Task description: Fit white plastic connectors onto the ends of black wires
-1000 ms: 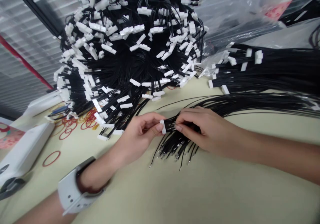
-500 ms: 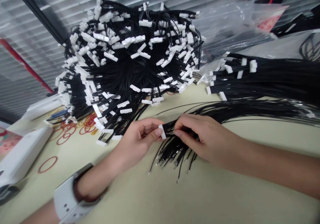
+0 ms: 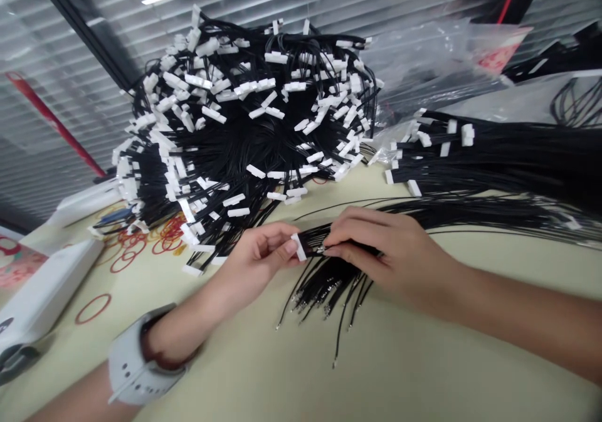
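A small white connector housing [image 3: 299, 247] is pinched between the thumb and fingers of my left hand [image 3: 266, 253]. Black wires run out of its right side. Close by on the right, my right hand [image 3: 383, 243] is closed, thumb against forefinger, on a thin black wire with a shiny metal terminal [image 3: 322, 249] at its tip. That tip points toward the connector, with a short gap between them. Below my right hand a bundle of loose black wires [image 3: 324, 287] fans out on the table, metal terminals at their ends.
A large heap of black cables with white connectors [image 3: 254, 133] stands at the back. More bundled cables [image 3: 508, 152] lie at right beside clear plastic bags [image 3: 423, 64]. Red and yellow rubber bands [image 3: 164, 237] and a white box [image 3: 51, 290] are at left.
The metal wire tip now shows beyond my right fingertips. My left hand and the connector appear slightly further left, and the whole view has shifted a little.
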`<state>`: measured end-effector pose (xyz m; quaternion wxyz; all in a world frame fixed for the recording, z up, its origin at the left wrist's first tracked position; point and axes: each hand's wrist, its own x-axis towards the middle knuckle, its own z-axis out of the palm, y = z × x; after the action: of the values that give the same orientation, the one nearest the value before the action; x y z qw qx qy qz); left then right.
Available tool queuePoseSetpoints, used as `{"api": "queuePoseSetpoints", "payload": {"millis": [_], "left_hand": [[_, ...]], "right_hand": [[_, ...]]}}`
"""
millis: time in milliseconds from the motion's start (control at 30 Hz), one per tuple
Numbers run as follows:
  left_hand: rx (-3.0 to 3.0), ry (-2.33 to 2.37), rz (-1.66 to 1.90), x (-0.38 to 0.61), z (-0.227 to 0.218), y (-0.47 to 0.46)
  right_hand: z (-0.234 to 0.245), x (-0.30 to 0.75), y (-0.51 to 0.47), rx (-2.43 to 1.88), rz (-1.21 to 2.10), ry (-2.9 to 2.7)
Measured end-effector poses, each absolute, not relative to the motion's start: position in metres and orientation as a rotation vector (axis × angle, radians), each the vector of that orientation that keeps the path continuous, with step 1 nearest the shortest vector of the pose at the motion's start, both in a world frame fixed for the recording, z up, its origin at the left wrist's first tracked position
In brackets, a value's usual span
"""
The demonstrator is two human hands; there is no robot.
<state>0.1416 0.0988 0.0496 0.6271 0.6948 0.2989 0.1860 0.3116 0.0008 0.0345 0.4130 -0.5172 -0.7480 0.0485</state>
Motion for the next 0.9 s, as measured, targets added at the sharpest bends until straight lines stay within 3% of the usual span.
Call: {"api": "queuePoseSetpoints", "payload": {"millis": [167,367,900], "left_hand": [[1.627,0.705,0.434,0.142,0.05,0.099],[1.594,0.683,0.445,0.142,0.048,0.1],[1.676,0.64,0.439,0.142,0.046,0.098]], "right_hand": [[0.036,0.304,-0.005,-1.147,0.079,-1.693],[0.027,0.302,-0.001,-1.339,0.183,-1.918],[0.026,0.304,0.006,-1.567,0.367,-1.777]]}}
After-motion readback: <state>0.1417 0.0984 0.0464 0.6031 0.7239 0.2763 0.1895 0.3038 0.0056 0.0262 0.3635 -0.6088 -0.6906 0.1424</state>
